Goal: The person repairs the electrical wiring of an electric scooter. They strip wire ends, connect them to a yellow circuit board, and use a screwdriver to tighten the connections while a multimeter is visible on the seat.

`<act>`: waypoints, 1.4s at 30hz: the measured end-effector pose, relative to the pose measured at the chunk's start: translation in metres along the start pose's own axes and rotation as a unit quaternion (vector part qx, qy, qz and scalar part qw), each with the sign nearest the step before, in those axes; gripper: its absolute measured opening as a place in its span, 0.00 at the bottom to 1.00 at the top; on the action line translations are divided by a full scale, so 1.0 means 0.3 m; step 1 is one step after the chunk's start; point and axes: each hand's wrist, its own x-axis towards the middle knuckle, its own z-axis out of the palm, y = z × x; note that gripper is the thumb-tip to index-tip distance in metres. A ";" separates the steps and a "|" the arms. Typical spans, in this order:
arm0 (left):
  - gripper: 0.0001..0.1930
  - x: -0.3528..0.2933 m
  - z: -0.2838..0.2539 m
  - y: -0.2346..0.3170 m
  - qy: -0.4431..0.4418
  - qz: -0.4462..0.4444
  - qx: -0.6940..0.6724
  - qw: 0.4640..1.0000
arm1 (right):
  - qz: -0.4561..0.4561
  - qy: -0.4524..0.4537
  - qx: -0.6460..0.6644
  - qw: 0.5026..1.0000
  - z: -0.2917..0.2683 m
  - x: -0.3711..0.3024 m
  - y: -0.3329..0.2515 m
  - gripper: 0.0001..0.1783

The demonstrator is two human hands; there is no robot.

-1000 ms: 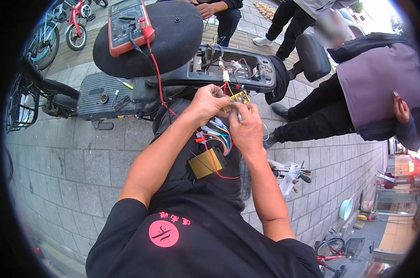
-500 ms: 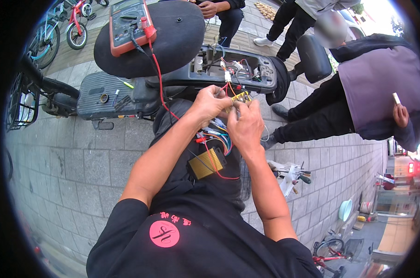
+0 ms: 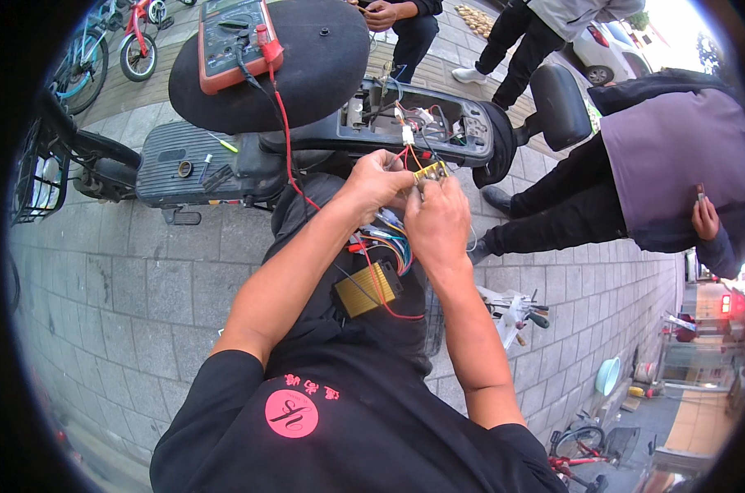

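Observation:
In front of me, my left hand (image 3: 378, 184) and my right hand (image 3: 439, 218) are closed on a small gold ridged metal box (image 3: 430, 172). The left thumb and fingers pinch its left side; the right fingers grip its near edge and cover part of it. Red, orange and black wires run from the box to a white connector (image 3: 408, 135) at the open compartment (image 3: 463, 123) of an electric scooter. On my lap lies a larger gold finned controller (image 3: 361, 291), with a bundle of coloured wires (image 3: 397, 246) below my hands. A red test lead (image 3: 289, 152) crosses my lap.
A multimeter (image 3: 239, 48) rests on the black scooter seat (image 3: 323, 62). The footboard (image 3: 169, 168) bears a green-handled screwdriver (image 3: 228, 146) and a tape roll (image 3: 184, 169). Tools (image 3: 516, 312) stand right of me. One person (image 3: 676, 164) stands close at right; others are beyond the scooter.
My hands keep their grip on the small gold box and have barely moved. The person at right has shifted and lowered a hand slightly; a white car shows where a head was.

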 end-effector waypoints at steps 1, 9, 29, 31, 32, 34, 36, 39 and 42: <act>0.13 0.001 -0.006 0.009 -0.006 -0.010 -0.009 1.000 | -0.005 -0.011 0.008 1.000 0.000 0.005 0.004 0.08; 0.10 -0.006 -0.035 0.019 -0.059 -0.029 -0.031 0.997 | -0.013 -0.150 0.010 0.989 -0.046 0.091 0.033 0.11; 0.14 -0.003 -0.087 0.000 -0.149 -0.048 -0.115 0.981 | -0.021 -0.118 0.076 0.990 -0.032 0.091 0.071 0.13; 0.14 -0.011 -0.082 -0.002 -0.142 -0.039 -0.106 0.983 | -0.026 -0.110 0.074 0.991 -0.033 0.090 0.074 0.12; 0.13 -0.012 -0.083 -0.001 -0.139 -0.035 -0.110 0.983 | -0.029 -0.103 0.073 0.992 -0.033 0.088 0.076 0.11; 0.12 -0.016 -0.087 -0.001 -0.133 -0.029 -0.119 0.984 | -0.031 -0.084 0.068 0.994 -0.026 0.082 0.083 0.11; 0.11 -0.017 -0.089 0.010 -0.127 -0.032 -0.115 0.985 | -0.030 -0.062 0.061 0.996 -0.016 0.076 0.091 0.12; 0.10 -0.013 -0.098 0.018 -0.133 -0.041 -0.127 0.982 | -0.020 -0.050 0.072 0.996 -0.014 0.079 0.085 0.12; 0.09 -0.008 -0.102 0.020 -0.141 -0.049 -0.151 0.977 | -0.009 -0.039 0.083 0.996 -0.008 0.078 0.085 0.11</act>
